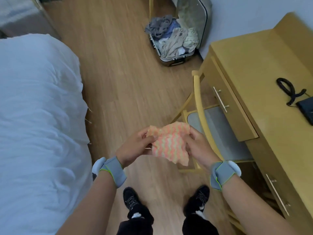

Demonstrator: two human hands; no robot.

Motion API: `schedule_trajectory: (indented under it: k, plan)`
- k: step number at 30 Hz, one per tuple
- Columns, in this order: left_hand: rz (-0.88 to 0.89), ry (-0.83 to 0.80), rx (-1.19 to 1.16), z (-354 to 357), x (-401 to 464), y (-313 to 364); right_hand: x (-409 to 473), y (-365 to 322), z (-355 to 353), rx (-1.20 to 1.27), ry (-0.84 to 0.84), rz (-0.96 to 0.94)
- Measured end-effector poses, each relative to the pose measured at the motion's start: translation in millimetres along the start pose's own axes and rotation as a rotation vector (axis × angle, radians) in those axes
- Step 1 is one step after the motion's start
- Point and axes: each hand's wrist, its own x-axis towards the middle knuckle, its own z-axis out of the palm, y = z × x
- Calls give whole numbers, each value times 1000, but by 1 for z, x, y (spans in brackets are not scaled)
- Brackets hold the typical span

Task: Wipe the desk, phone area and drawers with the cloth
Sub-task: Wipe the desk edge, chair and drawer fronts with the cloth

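Both hands grip 1 cloth (169, 141) at waist height over the floor (118, 73): left hand (135, 146) pinching its left edge, right hand (198, 146) closed on its right edge. Tabletop (271, 68) at right carries a phone (306, 109) with coiled cord. Its top drawer (227, 102) is slightly open. Chair (199, 106) beside it. Bed (37, 107) at left, open suitcase (176, 39) beyond.
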Motion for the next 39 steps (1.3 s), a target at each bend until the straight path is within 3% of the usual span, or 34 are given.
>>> schedule_trajectory:
  k: [5, 7, 11, 14, 17, 22, 27, 29, 31, 35, 37, 39]
  plan:
    - [43, -175, -250, -37, 57, -19, 33, 8, 10, -102, 87, -85]
    - [67, -235, -182, -45, 73, -27, 37, 7, 5, -238, 138, -214]
    - [35, -26, 421, -53, 107, -49, 42, 3, 1, -804, 299, -364]
    - [55, 258, 544, -48, 132, -56, 59, -4, 10, -880, 410, -382]
    - [106, 361, 413, -30, 155, -41, 77, -16, 15, -946, 504, -463]
    - [165, 265, -12, 10, 185, 0, 92, -35, 5, -1053, 659, -456]
    - [495, 142, 670, 26, 197, 27, 77, -18, -1, -1020, 702, -321]
    - [420, 47, 890, 19, 200, 34, 69, -12, -3, -1010, 716, -255]
    - [329, 28, 949, 11, 202, 44, 65, -6, -6, -1007, 730, -207]
    - [550, 170, 907, 15, 208, 71, 70, -8, -4, -980, 755, -148]
    - [613, 155, 694, 29, 205, 79, 75, -10, -2, -970, 767, -144]
    - [568, 176, 478, 36, 209, 77, 80, -13, 2, -982, 762, -162]
